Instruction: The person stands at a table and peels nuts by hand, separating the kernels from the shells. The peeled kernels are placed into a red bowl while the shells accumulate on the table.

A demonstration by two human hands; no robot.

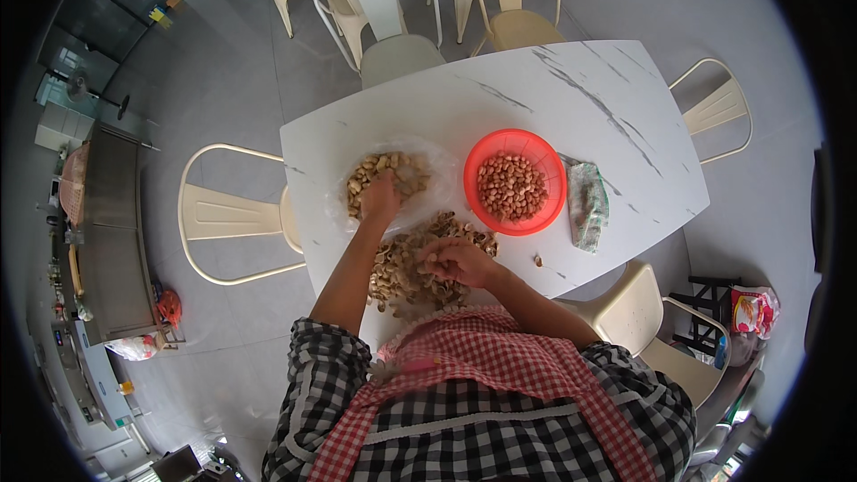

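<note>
My left hand [380, 198] reaches into a clear plastic bag of unshelled peanuts [358, 175]; its fingertips are among the pods, and whether they grip one cannot be seen. My right hand [463, 264] is curled over a heap of empty peanut shells [395, 271] at the table's near edge. Its thumb and fingers are pinched around something small and pale, perhaps a peanut. Beyond it stands a red plastic basket [472, 181] with shelled reddish peanuts [512, 187] inside.
A crumpled green-and-white cloth [589, 207] lies right of the basket on the marble-patterned table [602, 100]. One loose shell [538, 260] is near the front edge. Metal chairs stand around the table, one at the left [231, 213] and one at the near right [626, 308].
</note>
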